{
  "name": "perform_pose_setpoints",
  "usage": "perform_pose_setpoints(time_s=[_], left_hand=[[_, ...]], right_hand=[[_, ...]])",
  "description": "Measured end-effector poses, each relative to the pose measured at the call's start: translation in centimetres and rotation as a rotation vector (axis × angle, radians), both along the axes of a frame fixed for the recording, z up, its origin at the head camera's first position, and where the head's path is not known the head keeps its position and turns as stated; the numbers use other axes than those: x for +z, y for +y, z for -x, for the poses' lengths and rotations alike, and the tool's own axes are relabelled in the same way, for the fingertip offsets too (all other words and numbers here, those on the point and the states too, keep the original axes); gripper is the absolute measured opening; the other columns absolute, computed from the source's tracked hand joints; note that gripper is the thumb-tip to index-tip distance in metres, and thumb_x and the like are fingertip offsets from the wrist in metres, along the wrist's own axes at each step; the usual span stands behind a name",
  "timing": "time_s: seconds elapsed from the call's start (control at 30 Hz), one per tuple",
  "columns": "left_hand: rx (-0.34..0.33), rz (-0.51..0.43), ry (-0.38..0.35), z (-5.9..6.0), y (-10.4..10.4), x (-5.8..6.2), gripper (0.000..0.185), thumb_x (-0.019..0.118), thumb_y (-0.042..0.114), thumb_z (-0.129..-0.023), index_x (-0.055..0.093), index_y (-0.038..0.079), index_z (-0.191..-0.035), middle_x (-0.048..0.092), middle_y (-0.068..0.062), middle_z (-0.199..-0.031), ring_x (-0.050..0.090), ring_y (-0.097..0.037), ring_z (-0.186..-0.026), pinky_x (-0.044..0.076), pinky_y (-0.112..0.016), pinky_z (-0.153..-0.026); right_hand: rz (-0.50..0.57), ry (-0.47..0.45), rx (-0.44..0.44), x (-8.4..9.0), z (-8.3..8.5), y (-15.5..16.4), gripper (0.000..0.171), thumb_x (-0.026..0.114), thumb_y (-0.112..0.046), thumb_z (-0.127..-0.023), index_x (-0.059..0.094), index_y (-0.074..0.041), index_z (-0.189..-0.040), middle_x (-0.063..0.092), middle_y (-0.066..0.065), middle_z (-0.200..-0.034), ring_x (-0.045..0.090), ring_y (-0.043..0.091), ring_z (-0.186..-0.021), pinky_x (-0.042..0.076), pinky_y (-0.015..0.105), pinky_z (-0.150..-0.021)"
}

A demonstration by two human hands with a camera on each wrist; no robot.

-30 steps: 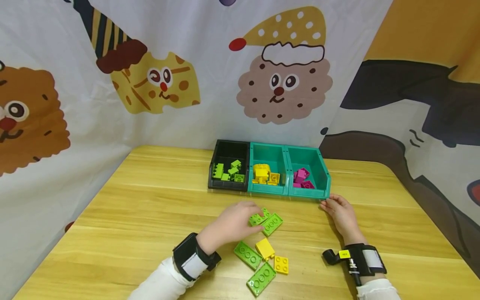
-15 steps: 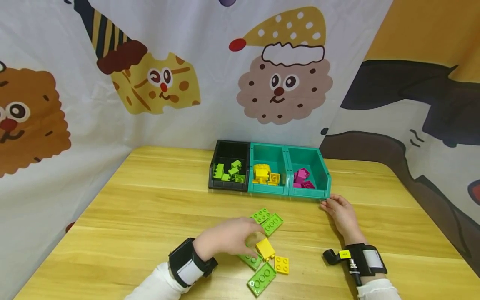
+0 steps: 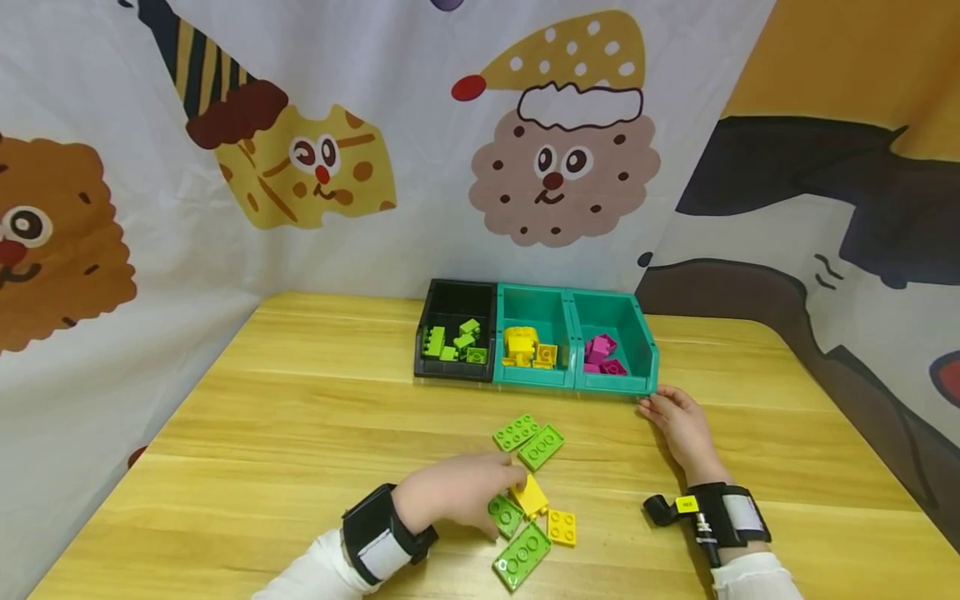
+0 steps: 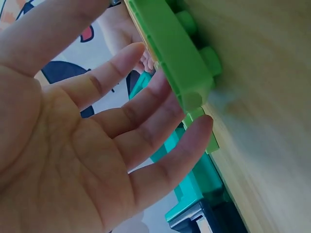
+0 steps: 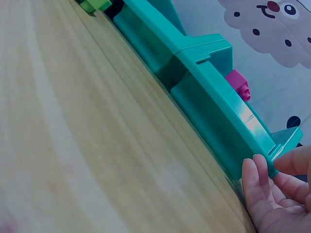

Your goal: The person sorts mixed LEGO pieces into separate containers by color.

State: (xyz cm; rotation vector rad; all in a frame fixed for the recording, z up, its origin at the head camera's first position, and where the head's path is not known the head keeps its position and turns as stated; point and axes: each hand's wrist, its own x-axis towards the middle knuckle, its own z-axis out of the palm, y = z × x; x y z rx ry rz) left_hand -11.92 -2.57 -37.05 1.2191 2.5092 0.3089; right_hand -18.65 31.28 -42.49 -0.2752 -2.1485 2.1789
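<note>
My left hand (image 3: pixel 459 493) reaches over a green toy brick (image 3: pixel 506 517) lying studs-down, with thumb and fingers spread around it. Its fingertips are right at the brick's edge, and the left wrist view shows the palm and a green brick (image 4: pixel 170 51) beside the extended fingers. A yellow brick (image 3: pixel 531 497) lies against the left fingertips. My right hand (image 3: pixel 684 435) is at the front right corner of the right teal bin (image 5: pixel 214 121), holding that corner between thumb and fingers.
More green bricks (image 3: pixel 522 557) and a small yellow brick (image 3: pixel 561 527) lie around the left hand. Behind them stand a black bin (image 3: pixel 454 372) with green bricks, a middle teal bin (image 3: pixel 534 377) with yellow ones, and the right one with magenta bricks (image 3: pixel 600 350).
My left hand has come back from the farther green bricks toward the nearer green brick beside the yellow one, and the thumb and fingers have lowered around it. The right hand stays at the bin corner.
</note>
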Motion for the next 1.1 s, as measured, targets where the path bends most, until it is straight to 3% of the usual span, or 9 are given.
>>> perform_pose_setpoints(time_s=[0.17,0.67,0.93,1.1], left_hand=[[0.017,0.01,0.03,-0.2,0.2,0.0,0.042,0.086,0.026,-0.066,0.058,0.02,-0.097,0.053,0.011,-0.09,0.047,0.0,-0.079,0.044,-0.015,-0.071],[0.013,0.059,0.083,-0.4,0.2,0.0,0.033,0.081,0.022,-0.072,0.068,0.018,-0.101,0.06,0.011,-0.09,0.054,-0.001,-0.082,0.046,-0.015,-0.076],[0.09,0.03,0.013,-0.3,-0.2,0.5,0.025,0.079,0.018,-0.073,0.066,0.015,-0.095,0.056,0.009,-0.084,0.049,-0.002,-0.073,0.046,-0.016,-0.07],[0.125,-0.007,0.013,0.0,-0.5,0.9,0.019,0.078,0.017,-0.075,0.063,0.014,-0.087,0.055,0.007,-0.082,0.048,-0.003,-0.072,0.047,-0.018,-0.071]], right_hand=[[0.01,0.004,0.005,0.0,0.1,-0.1,0.029,0.042,-0.008,-0.099,0.035,0.01,-0.121,0.054,-0.004,-0.089,0.061,0.001,-0.084,0.052,0.015,-0.08],[-0.003,0.009,0.009,-0.1,0.3,-0.1,0.028,0.041,-0.007,-0.099,0.036,0.011,-0.121,0.054,-0.005,-0.092,0.061,0.001,-0.085,0.052,0.015,-0.08],[-0.007,0.005,0.013,-0.1,0.2,0.1,0.028,0.04,-0.007,-0.099,0.036,0.01,-0.121,0.054,-0.006,-0.091,0.06,0.001,-0.085,0.052,0.015,-0.08],[-0.006,0.006,0.015,-0.2,0.1,0.1,0.029,0.04,-0.007,-0.099,0.035,0.011,-0.121,0.054,-0.006,-0.089,0.06,0.001,-0.085,0.052,0.015,-0.081]])
